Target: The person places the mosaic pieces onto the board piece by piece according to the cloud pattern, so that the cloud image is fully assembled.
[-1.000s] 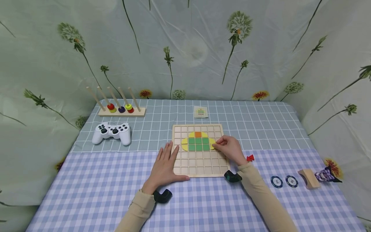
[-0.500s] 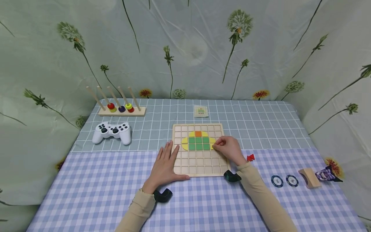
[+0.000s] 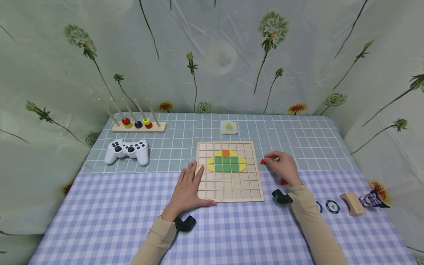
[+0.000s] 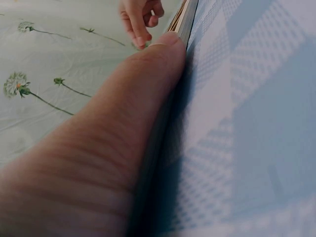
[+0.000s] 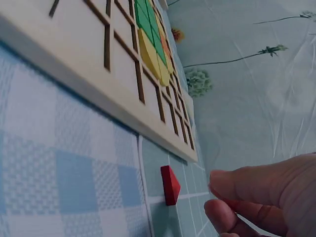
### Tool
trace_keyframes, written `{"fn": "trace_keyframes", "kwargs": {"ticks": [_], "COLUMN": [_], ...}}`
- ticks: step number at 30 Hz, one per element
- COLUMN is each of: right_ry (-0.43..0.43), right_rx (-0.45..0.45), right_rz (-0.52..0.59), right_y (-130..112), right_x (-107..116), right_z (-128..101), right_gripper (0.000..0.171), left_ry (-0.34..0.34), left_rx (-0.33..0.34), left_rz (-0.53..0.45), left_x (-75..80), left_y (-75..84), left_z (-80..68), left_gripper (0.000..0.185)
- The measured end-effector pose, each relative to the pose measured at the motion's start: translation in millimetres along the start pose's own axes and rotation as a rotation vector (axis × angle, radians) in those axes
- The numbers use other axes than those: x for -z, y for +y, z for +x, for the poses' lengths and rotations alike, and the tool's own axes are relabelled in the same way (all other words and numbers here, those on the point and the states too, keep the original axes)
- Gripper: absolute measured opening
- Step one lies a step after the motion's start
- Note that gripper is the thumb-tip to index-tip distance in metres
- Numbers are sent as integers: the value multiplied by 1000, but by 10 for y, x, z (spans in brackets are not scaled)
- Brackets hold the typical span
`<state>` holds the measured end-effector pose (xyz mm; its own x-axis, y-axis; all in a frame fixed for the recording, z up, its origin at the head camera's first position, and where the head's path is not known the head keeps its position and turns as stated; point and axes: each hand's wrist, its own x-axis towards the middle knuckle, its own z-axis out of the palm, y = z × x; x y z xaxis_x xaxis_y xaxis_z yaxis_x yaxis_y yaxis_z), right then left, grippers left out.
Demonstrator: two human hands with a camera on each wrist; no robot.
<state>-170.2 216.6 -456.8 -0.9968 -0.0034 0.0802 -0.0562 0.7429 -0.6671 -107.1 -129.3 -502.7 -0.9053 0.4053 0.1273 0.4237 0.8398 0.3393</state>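
My left hand [image 3: 186, 189] lies with spread, straight fingers along the left edge of a wooden grid board [image 3: 228, 191], the thumb at its front edge. On the board, green squares [image 3: 226, 164], an orange square [image 3: 226, 153] and rounded yellow pieces [image 3: 243, 164] form a pattern. Off the board's right side, my right hand [image 3: 283, 167] hovers by a red triangle piece [image 3: 263, 162]. In the right wrist view that red triangle [image 5: 170, 185] sits on the cloth, apart from the thumb and fingertips, which are loosely bent. More red [image 3: 283, 181] shows partly hidden behind the right wrist.
A small pattern card [image 3: 229, 127] lies behind the board. Far left are a peg stand [image 3: 139, 127] with coloured rings and a white game controller [image 3: 127, 151]. Toward the right are poker chips [image 3: 332, 207], a wooden arch block [image 3: 353, 203] and a small purple figure [image 3: 371, 200].
My right hand has left the yellow piece at the pattern's right side and moved right, off the board, to the red triangle. The left hand stays in place.
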Motion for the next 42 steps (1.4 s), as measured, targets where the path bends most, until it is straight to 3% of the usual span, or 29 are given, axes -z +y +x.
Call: {"fn": "trace_keyframes", "kwargs": {"ticks": [7, 11, 20, 27, 32, 38, 42], "right_ry": [-24, -16, 18, 46, 50, -58, -152], "right_rx": [-36, -13, -18, 34, 93, 147, 134], "right_rz": [-44, -71, -21, 15, 44, 138, 206], "right_y": [4, -2, -15, -34, -200, -485, -655], "right_x": [-64, -123, -142, -144, -205, -420, -572], "right_z": [-11, -19, -25, -61, -126, -189, -224], "right_gripper": [24, 20, 13, 16, 14, 10, 10], "left_ry": [12, 11, -14, -30, -28, -15, -4], "left_rx": [-5, -9, 9, 15, 9, 0, -4], "left_rz": [-7, -1, 15, 6, 6, 6, 1], "left_x": [-4, 0, 6, 8, 15, 14, 14], "left_y": [3, 0, -8, 0, -6, -5, -1], "left_z": [-11, -7, 4, 1, 1, 9, 7], "left_gripper": [124, 124, 125, 124, 124, 124, 124]}}
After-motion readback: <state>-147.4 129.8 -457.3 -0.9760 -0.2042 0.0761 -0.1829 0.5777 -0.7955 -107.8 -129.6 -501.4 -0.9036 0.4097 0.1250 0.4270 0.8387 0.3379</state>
